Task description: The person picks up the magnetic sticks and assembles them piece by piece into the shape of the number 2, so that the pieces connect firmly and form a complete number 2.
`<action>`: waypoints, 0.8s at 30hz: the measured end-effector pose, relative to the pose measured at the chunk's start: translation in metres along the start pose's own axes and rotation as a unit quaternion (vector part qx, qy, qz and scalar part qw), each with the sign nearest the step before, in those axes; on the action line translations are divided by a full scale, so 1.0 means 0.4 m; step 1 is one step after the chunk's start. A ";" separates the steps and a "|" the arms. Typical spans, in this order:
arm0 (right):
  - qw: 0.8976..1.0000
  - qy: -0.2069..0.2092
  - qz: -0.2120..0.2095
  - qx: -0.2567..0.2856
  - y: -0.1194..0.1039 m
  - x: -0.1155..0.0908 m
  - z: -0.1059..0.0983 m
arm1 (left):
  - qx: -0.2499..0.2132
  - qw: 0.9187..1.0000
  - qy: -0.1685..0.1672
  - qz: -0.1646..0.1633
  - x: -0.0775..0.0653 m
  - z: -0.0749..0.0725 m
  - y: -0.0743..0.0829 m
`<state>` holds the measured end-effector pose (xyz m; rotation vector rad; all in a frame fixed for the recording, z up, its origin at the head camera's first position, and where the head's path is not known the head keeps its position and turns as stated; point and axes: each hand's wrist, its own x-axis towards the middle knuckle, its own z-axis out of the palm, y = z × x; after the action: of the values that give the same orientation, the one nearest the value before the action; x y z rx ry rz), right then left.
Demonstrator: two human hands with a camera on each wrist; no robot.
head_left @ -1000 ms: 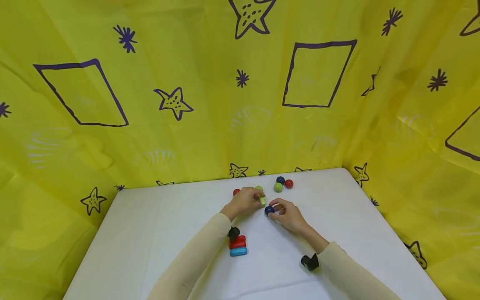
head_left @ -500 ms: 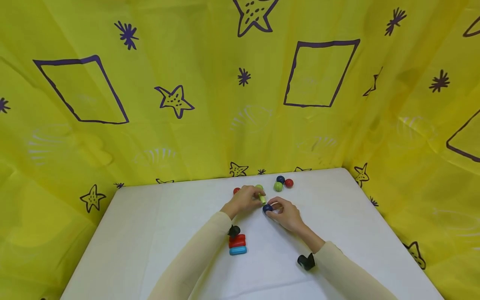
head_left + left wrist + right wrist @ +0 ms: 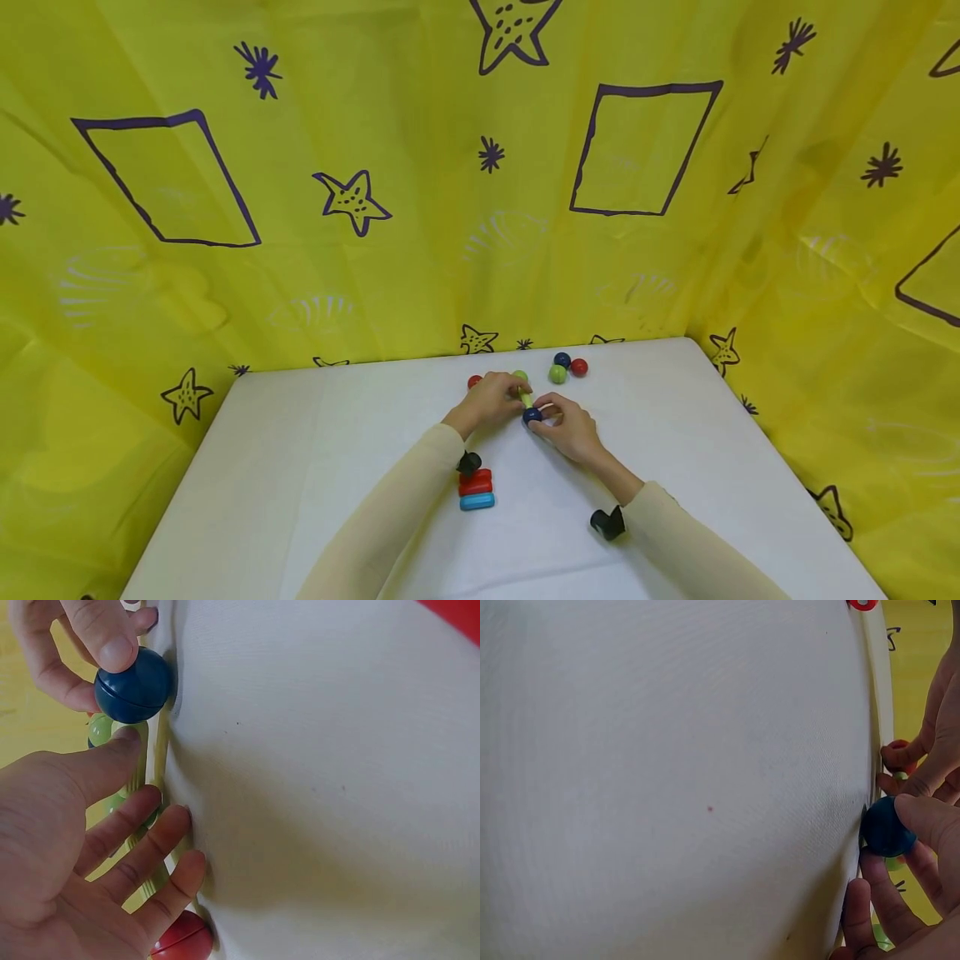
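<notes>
My left hand (image 3: 489,398) holds a light green stick (image 3: 527,400) between thumb and fingers. In the left wrist view its other fingers are spread above the table. My right hand (image 3: 573,431) pinches a dark blue ball (image 3: 532,416) with a groove around it. The ball sits at the near end of the green stick, overlapping it in the head view. Beyond the left hand lie a green ball (image 3: 520,377) and a red ball (image 3: 184,937). More of the green piece (image 3: 136,769) shows behind the left fingers, partly hidden.
At the back right, a blue ball (image 3: 562,359), a green ball (image 3: 557,375) and a red ball (image 3: 579,367) sit clustered. Red bars (image 3: 476,483) and a light blue bar (image 3: 477,502) lie near the left forearm. A yellow curtain (image 3: 420,275) surrounds the white table (image 3: 315,467).
My right hand has moved slightly left and away from me, bringing the blue ball up to the end of the green stick. The left hand has stayed nearly still.
</notes>
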<state>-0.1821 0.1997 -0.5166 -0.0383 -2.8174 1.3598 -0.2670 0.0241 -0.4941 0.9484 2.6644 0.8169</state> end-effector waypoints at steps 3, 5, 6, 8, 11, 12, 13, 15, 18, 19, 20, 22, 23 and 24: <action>1.000 -0.002 -0.001 -0.002 -0.002 0.000 0.000 | -0.002 1.000 -0.001 -0.005 -0.003 -0.001 0.000; 1.000 -0.004 -0.001 -0.003 -0.004 0.000 -0.001 | -0.003 1.000 -0.002 -0.002 -0.007 -0.004 -0.002; 1.000 -0.005 -0.001 -0.003 -0.005 0.000 -0.002 | -0.004 1.000 -0.002 0.001 -0.011 -0.007 -0.002; 1.000 -0.009 0.000 -0.003 -0.006 0.001 -0.005 | -0.004 1.000 0.001 0.010 -0.018 -0.012 -0.006; 1.000 -0.016 0.002 -0.002 -0.009 0.002 -0.007 | -0.004 1.000 -0.002 0.014 -0.038 -0.026 -0.014; 1.000 -0.019 0.002 -0.001 -0.010 0.003 -0.008 | -0.007 1.000 -0.004 0.015 -0.045 -0.031 -0.018; 1.000 -0.022 0.003 0.000 -0.011 0.004 -0.008 | -0.008 1.000 -0.006 0.016 -0.052 -0.036 -0.022; 1.000 -0.028 0.004 0.001 -0.011 0.005 -0.009 | -0.021 1.000 -0.014 0.017 -0.070 -0.045 -0.030; 0.999 -0.035 0.003 0.000 -0.009 0.008 -0.010 | -0.042 0.998 -0.027 0.027 -0.100 -0.057 -0.041; 0.999 -0.036 0.002 -0.002 -0.008 0.008 -0.011 | -0.049 0.998 -0.031 0.030 -0.111 -0.061 -0.044; 0.999 -0.037 0.001 -0.004 -0.007 0.009 -0.011 | -0.055 0.997 -0.035 0.032 -0.122 -0.064 -0.048; 0.999 -0.037 0.000 -0.009 -0.006 0.010 -0.012 | -0.064 0.996 -0.046 0.034 -0.144 -0.070 -0.053; 0.999 -0.036 -0.001 -0.010 -0.006 0.010 -0.013 | -0.069 0.996 -0.051 0.037 -0.156 -0.073 -0.054; 0.999 -0.036 -0.001 -0.012 -0.006 0.010 -0.013 | -0.074 0.995 -0.056 0.038 -0.167 -0.076 -0.056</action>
<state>-0.1862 0.2025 -0.5116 0.0132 -2.8910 1.3555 -0.2377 -0.0456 -0.4815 1.0320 2.4491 0.9349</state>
